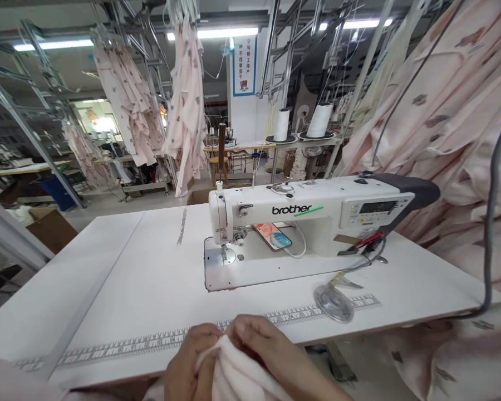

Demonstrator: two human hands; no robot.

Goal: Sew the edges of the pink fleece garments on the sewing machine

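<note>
Two bare hands work at the near edge of a white table (150, 289), seen from my remote station through the head camera. The left hand (192, 356) is closed on a pale pink cloth (242, 376), its thumb laid along the folds. The right hand (271, 348) pinches the same cloth from the other side, fingertips meeting the left hand's near the upper edge. The cloth rises bunched between them at the lower middle of the view, in front of a printed measuring scale (150, 344); its lower part runs out of frame.

Beyond stands a white sewing machine (250, 201), its presser foot (224, 255) well apart from the cloth. A phone (274, 236) rests under the machine's arm, and a clear round dish (333, 302) lies on the scale to the right.

Stage of work: I judge the cloth to be in mid-handling by hand. Gathering it between the fingers is done; laying it flat and letting go are not. Whether any seam is finished I cannot tell, since the folds hide the edges.
</note>
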